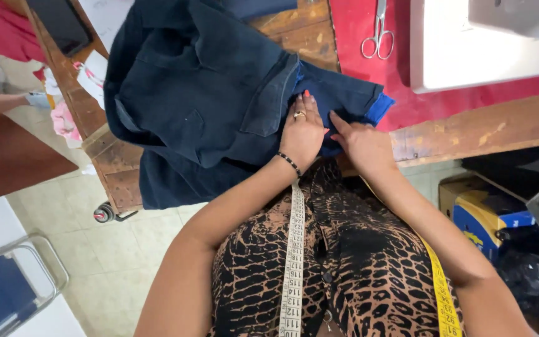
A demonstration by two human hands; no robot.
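A dark navy garment (201,93) lies spread over the corner of a worn wooden table (469,128) and hangs over its edge. A brighter blue layer (378,107) shows at its right end. My left hand (302,130), with a ring and a beaded bracelet, presses flat on the dark cloth. Beside it my right hand (364,145) rests on the fabric's near edge with one finger pointing along the cloth. Neither hand grips anything. A measuring tape (293,262) hangs from my neck over my patterned dress.
Scissors (378,34) lie on a red cloth (369,75) at the back, beside a white sewing machine (481,43). A yellow and blue box (481,215) and black bags sit under the table at right. A folding chair (14,281) stands at lower left.
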